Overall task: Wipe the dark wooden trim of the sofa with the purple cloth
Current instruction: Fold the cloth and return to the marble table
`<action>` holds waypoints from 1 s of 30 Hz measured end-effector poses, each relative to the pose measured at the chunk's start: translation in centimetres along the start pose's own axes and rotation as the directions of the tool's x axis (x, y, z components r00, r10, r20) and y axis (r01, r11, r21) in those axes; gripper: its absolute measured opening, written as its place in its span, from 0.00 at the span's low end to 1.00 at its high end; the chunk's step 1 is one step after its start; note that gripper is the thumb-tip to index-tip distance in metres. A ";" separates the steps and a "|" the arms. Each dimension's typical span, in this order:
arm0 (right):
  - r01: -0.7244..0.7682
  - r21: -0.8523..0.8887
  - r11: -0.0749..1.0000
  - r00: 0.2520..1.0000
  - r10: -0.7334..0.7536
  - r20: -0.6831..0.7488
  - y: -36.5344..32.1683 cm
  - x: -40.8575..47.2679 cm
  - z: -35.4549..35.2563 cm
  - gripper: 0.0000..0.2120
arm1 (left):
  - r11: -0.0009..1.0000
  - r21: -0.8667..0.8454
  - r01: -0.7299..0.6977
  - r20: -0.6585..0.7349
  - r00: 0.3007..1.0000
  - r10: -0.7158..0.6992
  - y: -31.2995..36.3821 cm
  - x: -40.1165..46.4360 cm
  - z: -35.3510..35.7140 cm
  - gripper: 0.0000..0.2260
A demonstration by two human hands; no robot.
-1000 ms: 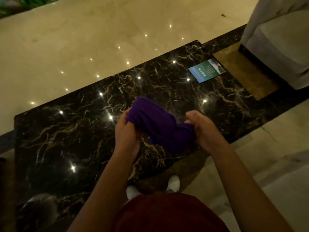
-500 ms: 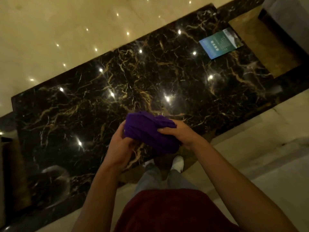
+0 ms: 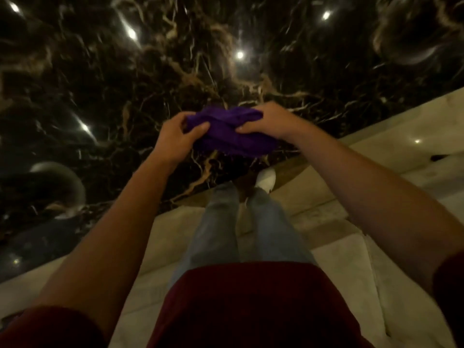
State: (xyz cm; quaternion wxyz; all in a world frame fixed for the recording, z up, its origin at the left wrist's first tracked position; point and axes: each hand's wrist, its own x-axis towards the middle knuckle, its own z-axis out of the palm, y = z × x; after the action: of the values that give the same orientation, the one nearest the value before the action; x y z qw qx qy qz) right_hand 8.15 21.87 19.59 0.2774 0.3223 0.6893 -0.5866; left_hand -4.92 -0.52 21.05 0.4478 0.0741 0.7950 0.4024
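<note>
A bunched purple cloth [image 3: 231, 134] is held in front of me, above the near edge of a dark marble slab. My left hand [image 3: 175, 136] grips its left end with the thumb on top. My right hand [image 3: 268, 119] covers its right end from above, fingers curled into the fabric. The sofa and its dark wooden trim are out of view. The frame is blurred by motion.
The black marble slab [image 3: 125, 71] with gold veins and light reflections fills the upper half. Beige floor tiles [image 3: 376, 151] run along its near edge. My legs in jeans and a white shoe [image 3: 266, 179] stand at the slab's edge.
The view has tilted down and closer to the slab; the sofa and the blue card have left the frame. Both hands have kept hold of the cloth and gathered it tighter.
</note>
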 end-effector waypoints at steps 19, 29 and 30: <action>-0.157 -0.425 0.892 0.959 0.035 -0.281 10.9 17.6 3.7 0.20 | 0.923 0.335 0.188 -0.086 0.982 -0.169 -16.1 14.3 3.7 0.21; -0.204 -0.493 0.846 0.878 -0.065 -0.475 10.8 16.1 3.6 0.18 | 0.877 0.431 0.212 -0.241 0.964 -0.114 -15.4 12.9 3.6 0.29; -0.186 -0.495 0.849 0.873 -0.088 -0.479 10.4 15.8 3.8 0.18 | 0.865 0.459 0.203 -0.251 0.963 -0.093 -15.4 12.4 3.2 0.30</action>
State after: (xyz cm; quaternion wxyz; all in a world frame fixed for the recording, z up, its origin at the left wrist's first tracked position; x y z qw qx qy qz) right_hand 6.07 21.09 0.42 0.1885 0.3884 0.8613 -0.2680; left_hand -6.01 -2.94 1.17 0.3539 0.0762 0.9179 0.1628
